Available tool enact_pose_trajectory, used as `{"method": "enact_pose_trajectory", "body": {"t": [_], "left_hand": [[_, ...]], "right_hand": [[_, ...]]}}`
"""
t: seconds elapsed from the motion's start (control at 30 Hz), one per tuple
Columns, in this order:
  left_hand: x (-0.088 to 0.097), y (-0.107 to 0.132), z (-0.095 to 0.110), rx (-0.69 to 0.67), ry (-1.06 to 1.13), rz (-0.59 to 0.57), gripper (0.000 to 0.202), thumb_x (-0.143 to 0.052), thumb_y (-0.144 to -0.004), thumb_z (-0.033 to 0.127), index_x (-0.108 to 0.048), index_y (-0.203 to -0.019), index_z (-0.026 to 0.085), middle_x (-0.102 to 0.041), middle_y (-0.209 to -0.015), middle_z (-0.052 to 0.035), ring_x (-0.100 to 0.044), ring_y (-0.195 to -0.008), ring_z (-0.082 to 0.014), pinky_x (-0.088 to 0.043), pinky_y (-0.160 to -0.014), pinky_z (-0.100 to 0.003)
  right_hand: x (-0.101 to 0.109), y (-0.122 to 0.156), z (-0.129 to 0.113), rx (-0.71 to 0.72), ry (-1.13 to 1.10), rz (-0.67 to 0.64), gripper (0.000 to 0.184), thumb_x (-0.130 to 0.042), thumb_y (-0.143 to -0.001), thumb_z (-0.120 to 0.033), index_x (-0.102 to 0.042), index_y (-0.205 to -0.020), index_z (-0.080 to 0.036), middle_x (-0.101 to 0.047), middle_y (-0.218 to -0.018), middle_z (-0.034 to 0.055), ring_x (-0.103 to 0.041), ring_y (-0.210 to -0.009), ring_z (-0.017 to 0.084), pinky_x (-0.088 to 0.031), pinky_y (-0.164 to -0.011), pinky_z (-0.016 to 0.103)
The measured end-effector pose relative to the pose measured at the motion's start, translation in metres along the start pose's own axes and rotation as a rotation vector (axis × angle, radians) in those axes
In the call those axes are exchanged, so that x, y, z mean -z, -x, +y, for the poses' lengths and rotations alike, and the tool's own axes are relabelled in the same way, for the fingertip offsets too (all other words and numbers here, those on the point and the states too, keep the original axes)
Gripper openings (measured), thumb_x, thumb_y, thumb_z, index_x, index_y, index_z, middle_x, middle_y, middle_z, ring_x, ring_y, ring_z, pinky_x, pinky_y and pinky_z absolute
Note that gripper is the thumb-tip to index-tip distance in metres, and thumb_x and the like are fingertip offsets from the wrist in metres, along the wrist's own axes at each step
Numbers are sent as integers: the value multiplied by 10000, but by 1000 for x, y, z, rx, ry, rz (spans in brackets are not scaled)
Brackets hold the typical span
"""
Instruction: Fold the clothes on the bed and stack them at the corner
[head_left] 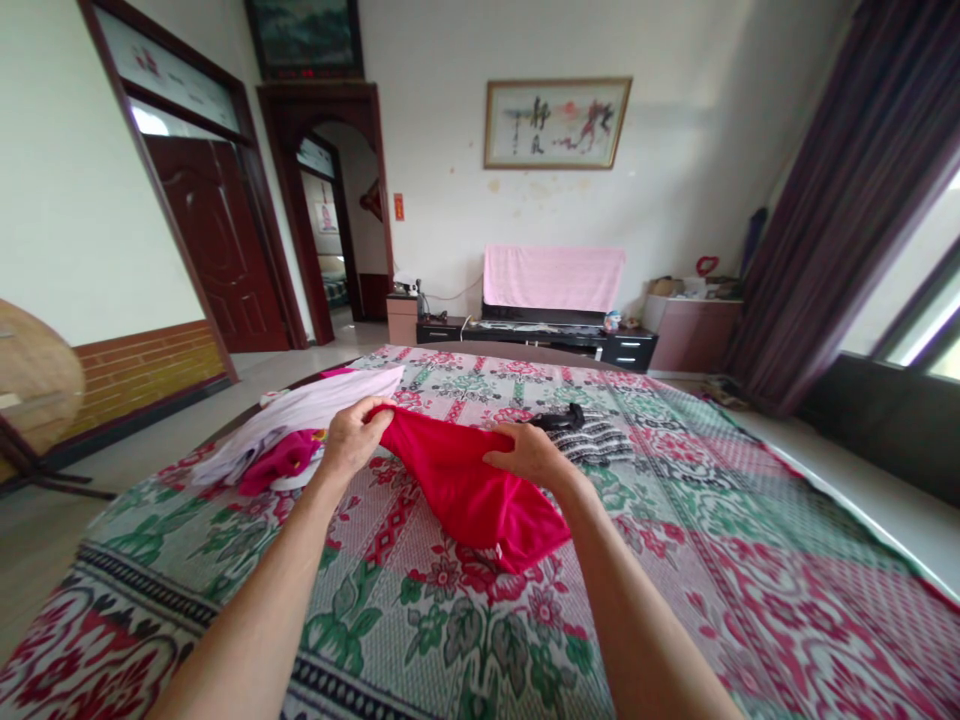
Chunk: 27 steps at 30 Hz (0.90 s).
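A red garment [465, 485] is stretched between my two hands, its lower end resting on the flowered cloth [450, 610]; its exact kind is unclear. My left hand [354, 437] pinches the upper left corner between thumb and fingers. Its upper right edge is gripped by my right hand [531, 455], thumb on the near side. Left of my left hand lies a loose pile of clothes, with a white garment [322, 393] over a magenta one [281, 460]. Beyond my right hand sits a black-and-white striped piece of clothing [596, 440] with a black item [561, 418] on it.
Against the far wall stands a low black cabinet [630, 350], with a pink cloth [553, 277] draped over a screen above it. A round wooden board [37, 370] leans at the left. A dark curtain [810, 220] hangs at the right.
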<state>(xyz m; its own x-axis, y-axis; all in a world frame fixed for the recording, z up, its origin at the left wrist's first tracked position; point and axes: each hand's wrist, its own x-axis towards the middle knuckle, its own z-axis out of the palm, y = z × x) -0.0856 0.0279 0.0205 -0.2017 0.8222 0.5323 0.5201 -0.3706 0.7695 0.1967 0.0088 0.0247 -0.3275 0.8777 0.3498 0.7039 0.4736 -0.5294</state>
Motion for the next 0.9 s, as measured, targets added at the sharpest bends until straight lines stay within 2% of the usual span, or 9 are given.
{"method": "enact_pose_trajectory", "body": {"t": [0.07, 0.13, 0.27, 0.33, 0.43, 0.53, 0.73, 0.83, 0.9], "left_hand": [[3, -1, 2, -49, -76, 15, 275, -559, -702, 340, -735, -861, 201, -699, -717, 19, -604, -659, -149, -444, -611, -222], [7, -1, 9, -80, -102, 92, 268, -558, -715, 329, -738, -871, 207, -726, -792, 12, -634, -742, -161, -464, -685, -226], [12, -1, 30, -158, -51, 436, 296, -549, -760, 335, -729, -948, 196, -737, -868, -3, -653, -797, -156, -482, -766, -233], [11, 1, 37, -197, -47, 494, 307, -550, -775, 351, -725, -970, 192, -739, -898, -12, -658, -819, -157, -486, -794, -240], [5, 3, 36, -178, -103, 334, 295, -571, -763, 369, -733, -943, 201, -744, -900, -11, -664, -865, -175, -480, -832, -250], [-2, 3, 26, -117, -151, 166, 296, -567, -755, 381, -736, -929, 211, -747, -891, -7, -665, -885, -190, -474, -841, -256], [0, 1, 23, -42, -215, 232, 321, -554, -752, 398, -731, -938, 206, -741, -913, -30, -658, -904, -221, -472, -860, -293], [4, 0, 27, -124, -204, 225, 265, -562, -734, 352, -735, -877, 211, -733, -979, -35, -647, -966, -229, -456, -909, -299], [4, 0, 28, -158, -172, 192, 233, -562, -724, 318, -737, -842, 220, -732, -994, -25, -638, -995, -226, -446, -927, -292]], "right_hand": [[-2, -1, 1, -12, 25, 2, 113, -590, -710, -253, -664, -677, -174, -556, -544, -33, -479, -560, 102, -316, -548, 218], [-2, -2, -2, -44, -48, 39, 148, -562, -720, -257, -621, -613, -174, -509, -504, -40, -455, -531, 96, -309, -524, 213], [3, -6, -18, -58, -513, 134, 242, -533, -768, -406, -609, -753, -176, -517, -546, -47, -468, -497, 92, -363, -485, 200], [5, -8, -23, -70, -679, 205, 302, -540, -764, -465, -599, -830, -176, -524, -557, -47, -480, -484, 94, -396, -479, 204], [5, -10, -21, -171, -737, 285, 317, -558, -741, -471, -584, -860, -177, -523, -550, -47, -483, -468, 97, -428, -476, 213], [3, -9, -13, -232, -658, 265, 292, -551, -742, -444, -596, -850, -176, -521, -561, -44, -475, -482, 99, -423, -478, 215], [4, -1, -9, -52, -214, 39, 268, -676, -678, -389, -651, -821, -164, -629, -687, -8, -506, -610, 113, -371, -536, 212], [3, 2, -11, -30, -83, -101, 162, -657, -680, -312, -657, -744, -164, -592, -604, -34, -485, -579, 108, -330, -519, 211], [2, 1, -11, -58, -47, -93, 119, -593, -713, -266, -639, -675, -163, -550, -546, -39, -473, -555, 104, -315, -513, 212]]}}
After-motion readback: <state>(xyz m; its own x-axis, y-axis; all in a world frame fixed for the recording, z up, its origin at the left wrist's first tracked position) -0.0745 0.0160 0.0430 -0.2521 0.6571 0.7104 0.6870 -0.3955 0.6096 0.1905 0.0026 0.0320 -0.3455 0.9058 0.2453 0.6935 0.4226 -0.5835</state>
